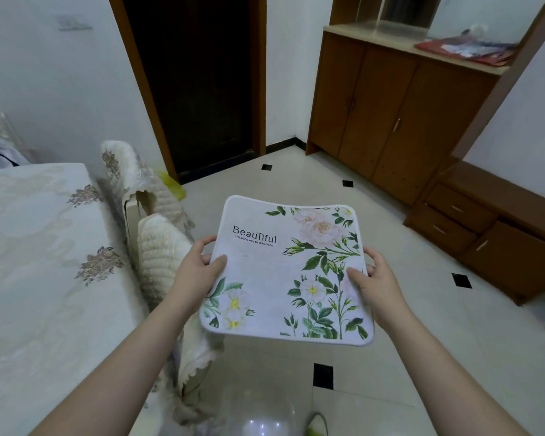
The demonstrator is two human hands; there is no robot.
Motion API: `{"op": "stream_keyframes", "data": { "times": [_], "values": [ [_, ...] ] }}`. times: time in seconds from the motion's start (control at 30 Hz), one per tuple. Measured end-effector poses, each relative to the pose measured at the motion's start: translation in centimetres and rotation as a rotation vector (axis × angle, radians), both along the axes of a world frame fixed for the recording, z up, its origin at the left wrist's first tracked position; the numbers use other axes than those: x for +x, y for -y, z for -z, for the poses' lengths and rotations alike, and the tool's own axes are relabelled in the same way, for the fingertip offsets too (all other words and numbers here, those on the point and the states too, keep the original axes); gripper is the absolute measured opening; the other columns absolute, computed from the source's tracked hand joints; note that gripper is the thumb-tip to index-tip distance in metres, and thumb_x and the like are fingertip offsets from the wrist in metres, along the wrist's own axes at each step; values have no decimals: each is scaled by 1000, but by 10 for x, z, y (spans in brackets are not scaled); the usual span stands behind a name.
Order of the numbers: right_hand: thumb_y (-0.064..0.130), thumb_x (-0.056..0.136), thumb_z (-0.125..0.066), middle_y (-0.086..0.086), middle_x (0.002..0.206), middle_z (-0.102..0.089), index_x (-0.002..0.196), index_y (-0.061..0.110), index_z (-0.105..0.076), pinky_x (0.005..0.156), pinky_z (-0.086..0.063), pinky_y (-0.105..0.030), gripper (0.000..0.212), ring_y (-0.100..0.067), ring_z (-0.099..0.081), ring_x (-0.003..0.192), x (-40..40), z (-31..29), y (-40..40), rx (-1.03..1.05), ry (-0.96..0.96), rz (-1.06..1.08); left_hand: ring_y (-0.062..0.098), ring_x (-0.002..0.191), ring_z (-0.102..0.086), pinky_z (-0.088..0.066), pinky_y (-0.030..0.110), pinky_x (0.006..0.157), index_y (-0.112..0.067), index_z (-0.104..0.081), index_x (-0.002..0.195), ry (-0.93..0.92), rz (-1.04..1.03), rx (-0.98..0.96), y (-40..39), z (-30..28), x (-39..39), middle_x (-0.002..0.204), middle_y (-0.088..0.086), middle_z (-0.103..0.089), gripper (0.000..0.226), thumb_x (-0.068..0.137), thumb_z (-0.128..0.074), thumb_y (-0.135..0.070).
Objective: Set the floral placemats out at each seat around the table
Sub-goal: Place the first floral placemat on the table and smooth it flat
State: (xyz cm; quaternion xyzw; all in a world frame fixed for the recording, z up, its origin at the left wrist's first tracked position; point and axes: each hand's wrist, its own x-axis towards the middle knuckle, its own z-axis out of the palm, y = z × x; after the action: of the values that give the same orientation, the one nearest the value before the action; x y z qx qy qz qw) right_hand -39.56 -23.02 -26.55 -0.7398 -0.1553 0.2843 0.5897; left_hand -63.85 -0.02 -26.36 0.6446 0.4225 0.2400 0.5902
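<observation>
A square white floral placemat (283,278), printed with "Beautiful" and green-stemmed flowers, hangs flat in the air over the tiled floor. My left hand (199,265) grips its left edge, thumb on top. My right hand (375,278) grips its right edge the same way. The table (38,262), under a pale embroidered cloth, lies to the left of the mat. Two chairs with cream quilted covers (161,247) stand tucked along the table's right side, just left of my left hand.
A dark doorway (195,83) opens straight ahead. Brown wooden cabinets (390,114) and a low drawer unit (485,234) line the right wall. Something yellow (173,184) lies behind the far chair. A shiny round object (258,423) sits at the bottom edge.
</observation>
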Motion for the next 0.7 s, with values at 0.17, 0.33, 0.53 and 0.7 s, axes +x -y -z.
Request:
{"op": "stream_keyframes", "data": {
  "times": [0.17, 0.33, 0.53, 0.7],
  "values": [
    [10, 92, -63, 0, 108, -74, 105, 52, -52, 76, -60, -55, 46, -25, -75, 87, 74, -6, -23, 9, -15, -54, 33, 75, -76, -60, 41, 60, -32, -50, 128, 35, -64, -69, -13, -4, 58, 88, 10, -78, 41, 94, -63, -12],
    [11, 93, -63, 6, 94, -77, 122, 40, -47, 71, -61, -54, 45, -24, -76, 80, 133, -9, -48, 1, -61, -111, 29, 71, -76, -57, 34, 51, -39, -53, 117, 68, -114, -81, -21, -9, 99, 84, 9, -78, 38, 95, -62, -9],
    [7, 94, -62, 3, 91, -78, 125, 34, -48, 69, -61, -53, 43, -27, -76, 79, 165, -9, -84, 5, -101, -175, 37, 77, -75, -61, 49, 67, -40, -53, 118, 55, -145, -70, -39, -6, 120, 89, 15, -77, 40, 94, -62, -9],
    [5, 93, -62, 1, 90, -78, 125, 32, -51, 70, -61, -53, 43, -28, -76, 78, 178, -3, -123, -2, -103, -211, 38, 78, -75, -61, 53, 70, -49, -55, 111, 56, -209, -90, -66, 8, 123, 90, 15, -78, 44, 93, -64, -10]
  ]
}}
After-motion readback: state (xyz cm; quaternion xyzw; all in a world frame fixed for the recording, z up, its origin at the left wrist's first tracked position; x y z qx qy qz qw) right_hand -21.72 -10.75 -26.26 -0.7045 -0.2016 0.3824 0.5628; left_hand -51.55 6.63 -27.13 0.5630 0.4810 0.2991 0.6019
